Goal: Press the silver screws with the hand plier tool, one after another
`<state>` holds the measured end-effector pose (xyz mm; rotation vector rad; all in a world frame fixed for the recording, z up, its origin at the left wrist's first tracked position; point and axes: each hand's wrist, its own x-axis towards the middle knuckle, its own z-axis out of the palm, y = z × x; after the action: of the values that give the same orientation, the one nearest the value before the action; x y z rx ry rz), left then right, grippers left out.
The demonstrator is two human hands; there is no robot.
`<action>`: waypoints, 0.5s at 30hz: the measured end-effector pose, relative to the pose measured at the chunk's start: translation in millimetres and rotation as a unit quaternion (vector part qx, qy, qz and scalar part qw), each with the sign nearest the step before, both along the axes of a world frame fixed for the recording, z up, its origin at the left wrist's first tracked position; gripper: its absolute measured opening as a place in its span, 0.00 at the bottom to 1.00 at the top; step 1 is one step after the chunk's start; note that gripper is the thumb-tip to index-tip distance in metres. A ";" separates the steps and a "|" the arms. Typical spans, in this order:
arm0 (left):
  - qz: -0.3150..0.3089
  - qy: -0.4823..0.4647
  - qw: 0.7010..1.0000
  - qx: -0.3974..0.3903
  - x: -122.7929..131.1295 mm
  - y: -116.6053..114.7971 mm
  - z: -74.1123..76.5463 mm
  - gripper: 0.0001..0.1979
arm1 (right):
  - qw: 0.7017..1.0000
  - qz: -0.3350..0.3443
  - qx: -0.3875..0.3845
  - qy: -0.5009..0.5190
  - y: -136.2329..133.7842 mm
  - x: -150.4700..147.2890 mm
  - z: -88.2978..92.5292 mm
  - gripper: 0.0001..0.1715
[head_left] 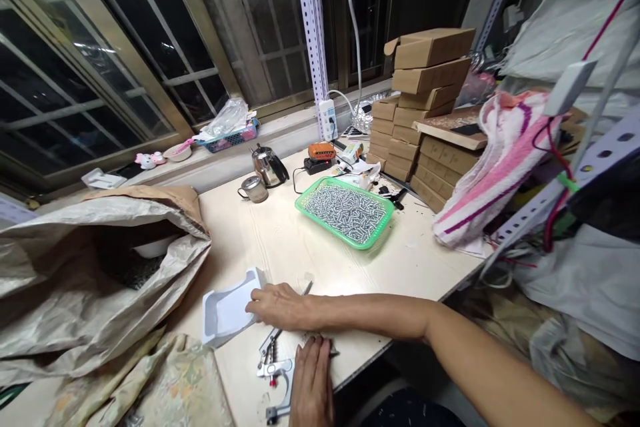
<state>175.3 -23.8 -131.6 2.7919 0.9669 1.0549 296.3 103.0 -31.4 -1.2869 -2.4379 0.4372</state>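
My right hand [280, 305] reaches across the table to a white plastic tray [233, 310], its bent fingers closed on the tray's right edge. Closer to me, my left hand [313, 380] lies at the table's front edge, fingers together and extended, palm side down; what is under it is mostly hidden. Just left of that hand is a metal hand tool [284, 370] with a spring and a small red part. Farther back stands a green basket [367, 243] filled with small metal pieces.
On the left, a large open sack [170, 280] holds dark small pieces and a white scoop. Behind are a metal kettle [267, 165], a glass cup [255, 189] and an orange battery [321, 151]. Stacked cardboard boxes [430, 80] and a pink striped towel [500, 167] stand right.
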 end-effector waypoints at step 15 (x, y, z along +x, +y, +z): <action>-0.009 -0.046 0.999 0.028 6.4 3.1 -10.7 0.29 | 0.941 -0.290 -0.017 -0.175 -6.7 233.0 22.5 0.36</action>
<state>181.7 -20.8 -142.3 2.7611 0.9144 1.2140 529.4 96.3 -8.9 -2.1520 -2.1475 0.0902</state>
